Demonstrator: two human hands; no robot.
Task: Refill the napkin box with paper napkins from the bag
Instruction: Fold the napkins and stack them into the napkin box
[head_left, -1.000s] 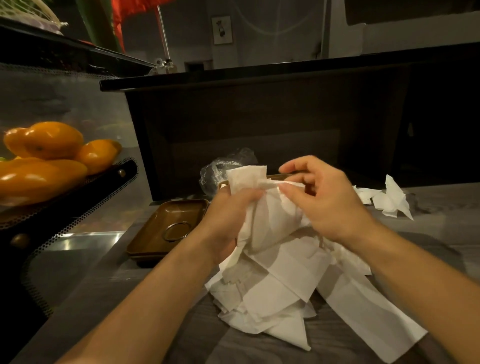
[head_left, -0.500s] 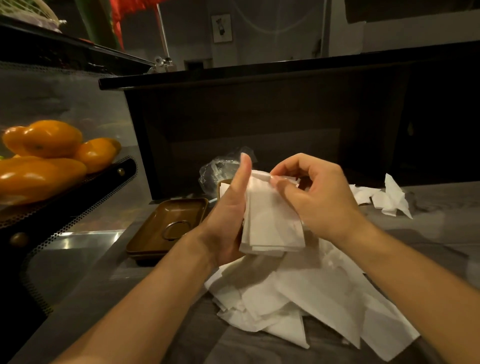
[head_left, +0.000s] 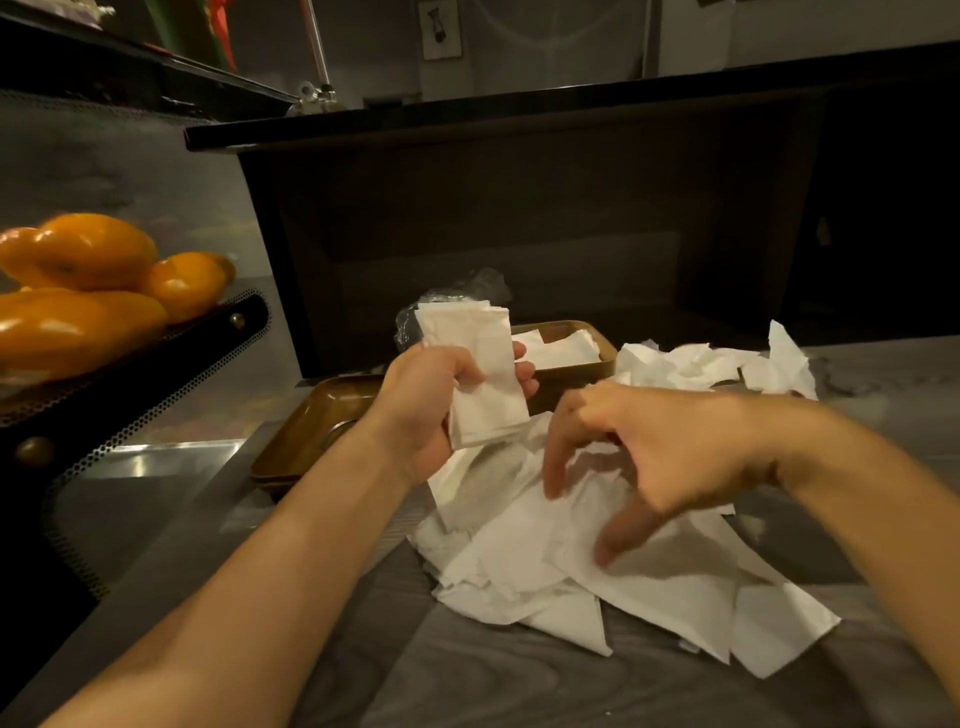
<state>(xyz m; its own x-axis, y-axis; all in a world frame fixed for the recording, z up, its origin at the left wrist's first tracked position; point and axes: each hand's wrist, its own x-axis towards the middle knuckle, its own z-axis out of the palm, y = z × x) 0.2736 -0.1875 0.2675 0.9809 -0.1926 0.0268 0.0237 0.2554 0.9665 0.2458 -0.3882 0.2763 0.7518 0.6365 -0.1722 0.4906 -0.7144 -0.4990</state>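
Fingers (head_left: 524, 371) of the left hand (head_left: 431, 405) were curled round a folded napkin stack (head_left: 480, 374), held upright above the bench (head_left: 467, 675). Right hand (head_left: 670, 457) hovered over the loose napkin pile (head_left: 597, 571), fingers spread and bent, grasping nothing. Behind, the brown napkin box (head_left: 582, 364) held some napkins, with its lid (head_left: 306, 436) lying to its left and a clear plastic bag (head_left: 467, 291) behind the stack.

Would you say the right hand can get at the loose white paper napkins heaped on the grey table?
Probably yes: the right hand hovers empty just above the heap of white paper napkins, with nothing between.
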